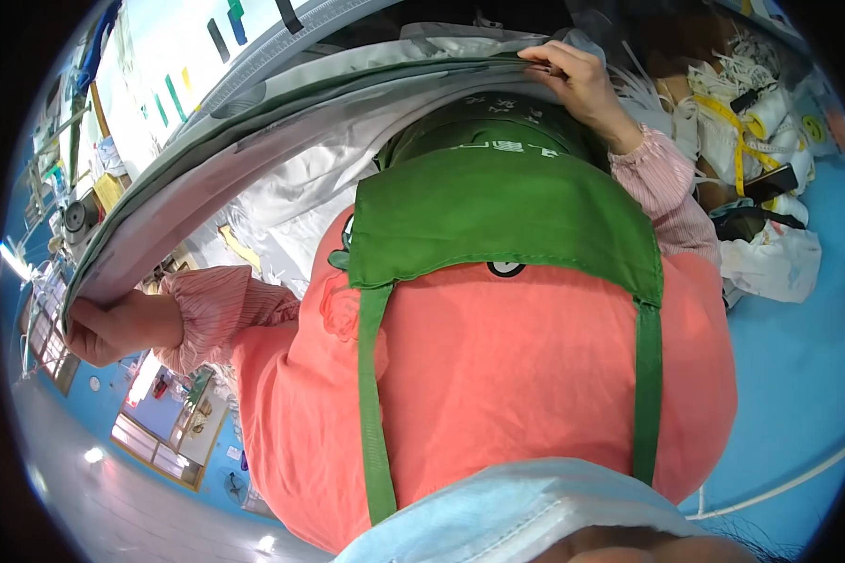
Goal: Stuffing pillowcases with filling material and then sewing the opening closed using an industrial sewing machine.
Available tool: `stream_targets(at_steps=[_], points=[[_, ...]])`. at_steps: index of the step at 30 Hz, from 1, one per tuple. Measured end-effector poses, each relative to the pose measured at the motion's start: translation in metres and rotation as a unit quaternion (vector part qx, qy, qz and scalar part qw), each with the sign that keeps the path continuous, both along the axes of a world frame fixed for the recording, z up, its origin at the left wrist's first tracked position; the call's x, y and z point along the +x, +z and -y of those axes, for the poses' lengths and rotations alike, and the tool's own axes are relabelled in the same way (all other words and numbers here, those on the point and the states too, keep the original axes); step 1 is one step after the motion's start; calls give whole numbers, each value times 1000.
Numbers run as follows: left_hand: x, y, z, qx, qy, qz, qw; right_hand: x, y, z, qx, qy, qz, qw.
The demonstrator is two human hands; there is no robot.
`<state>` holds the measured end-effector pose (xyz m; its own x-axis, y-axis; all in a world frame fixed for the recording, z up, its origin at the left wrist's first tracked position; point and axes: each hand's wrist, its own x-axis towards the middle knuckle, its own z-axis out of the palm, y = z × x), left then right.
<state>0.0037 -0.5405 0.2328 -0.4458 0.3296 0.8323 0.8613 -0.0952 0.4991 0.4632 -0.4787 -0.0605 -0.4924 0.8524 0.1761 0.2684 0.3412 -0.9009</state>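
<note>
Blue floor (pixel 789 375), white line (pixel 798 484), crumpled white bundle (pixel 775 263) apparently resting there

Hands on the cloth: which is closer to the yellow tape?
The right hand, gripping the cloth up top; the left hand grips it lower left, farther from the yellow tape.

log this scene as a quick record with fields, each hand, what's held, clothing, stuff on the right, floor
left hand: gripping one end of the cloth
right hand: pinching the cloth farther along, toward the upper middle
cloth: pale, with a dark green edge, spanning both hands in a long curve
clothing: green apron over a salmon top
right side: yellow tape measure draped over white bundles
floor: blue, with a white line
</note>
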Motion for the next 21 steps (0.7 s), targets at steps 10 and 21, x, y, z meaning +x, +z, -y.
stream_targets(at_steps=[10,21], points=[[24,3,21,105,-57,-47,992,-2,7,-55,-109,189,79,973],[11,-6,35,75,-105,-71,989,6,-2,-60,-322,300,28,898]])
